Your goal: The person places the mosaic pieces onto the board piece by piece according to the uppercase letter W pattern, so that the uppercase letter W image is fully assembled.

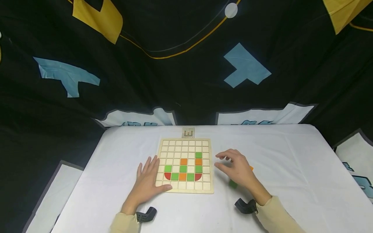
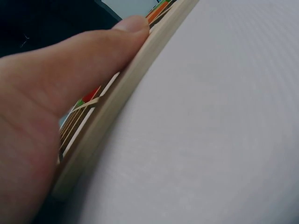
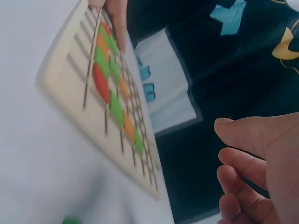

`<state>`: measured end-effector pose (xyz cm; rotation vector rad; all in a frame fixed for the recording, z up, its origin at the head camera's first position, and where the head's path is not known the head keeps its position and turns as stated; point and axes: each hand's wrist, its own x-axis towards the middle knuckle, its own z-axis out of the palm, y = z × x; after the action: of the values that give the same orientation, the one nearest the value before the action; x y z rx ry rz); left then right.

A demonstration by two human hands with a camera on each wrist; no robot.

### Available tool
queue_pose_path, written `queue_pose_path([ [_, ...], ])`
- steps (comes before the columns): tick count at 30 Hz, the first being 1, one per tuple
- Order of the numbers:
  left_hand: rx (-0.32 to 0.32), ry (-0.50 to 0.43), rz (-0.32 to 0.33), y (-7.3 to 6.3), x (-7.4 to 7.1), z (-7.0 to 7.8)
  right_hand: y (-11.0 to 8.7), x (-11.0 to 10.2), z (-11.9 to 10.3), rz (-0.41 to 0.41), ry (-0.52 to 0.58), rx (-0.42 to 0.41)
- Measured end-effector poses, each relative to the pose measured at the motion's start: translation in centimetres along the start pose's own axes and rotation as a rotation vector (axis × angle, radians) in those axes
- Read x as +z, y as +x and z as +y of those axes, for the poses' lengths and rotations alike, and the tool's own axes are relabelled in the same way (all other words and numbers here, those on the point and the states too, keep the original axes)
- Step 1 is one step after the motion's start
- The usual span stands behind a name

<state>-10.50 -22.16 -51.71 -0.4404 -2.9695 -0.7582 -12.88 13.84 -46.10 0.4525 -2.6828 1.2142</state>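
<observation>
A wooden grid board (image 1: 182, 186) lies on the white table with green, orange and red tiles set in its squares, forming a branching figure. My left hand (image 1: 147, 181) rests on its left side, fingers spread, the thumb reaching over the lower left corner. In the left wrist view the thumb (image 2: 88, 58) lies along the board's raised edge (image 2: 121, 93). My right hand (image 1: 239, 170) hovers just right of the board, fingers loosely bent and apart from the thumb. No tile shows between those fingers (image 3: 233, 179) in the right wrist view.
A green tile (image 1: 233, 183) and an orange piece (image 1: 252, 168), partly hidden, lie beneath and beside my right hand. Beyond the board's far edge lies a small gridded card (image 1: 188, 132). A dark patterned cloth (image 1: 186, 84) hangs behind the table.
</observation>
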Motion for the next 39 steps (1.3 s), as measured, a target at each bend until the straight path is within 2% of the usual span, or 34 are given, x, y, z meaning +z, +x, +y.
queue_pose_path([
  [7,0.000,0.011,-0.002,0.0,-0.1,0.0,-1.4,-1.2,2.3,0.023,0.033,0.041],
  [13,-0.006,0.006,-0.002,0.0,-0.1,0.1,-2.8,-2.2,4.0,0.045,0.003,0.040],
  [20,-0.008,0.005,0.000,0.0,0.0,0.2,-4.1,-3.3,5.7,0.045,0.002,0.080],
  [34,-0.009,0.012,0.005,0.1,0.1,0.1,-5.1,-4.6,7.3,0.068,-0.077,0.204],
  [39,-0.008,0.009,0.003,0.1,0.0,0.1,-5.1,-4.7,7.6,0.041,-0.114,0.253],
])
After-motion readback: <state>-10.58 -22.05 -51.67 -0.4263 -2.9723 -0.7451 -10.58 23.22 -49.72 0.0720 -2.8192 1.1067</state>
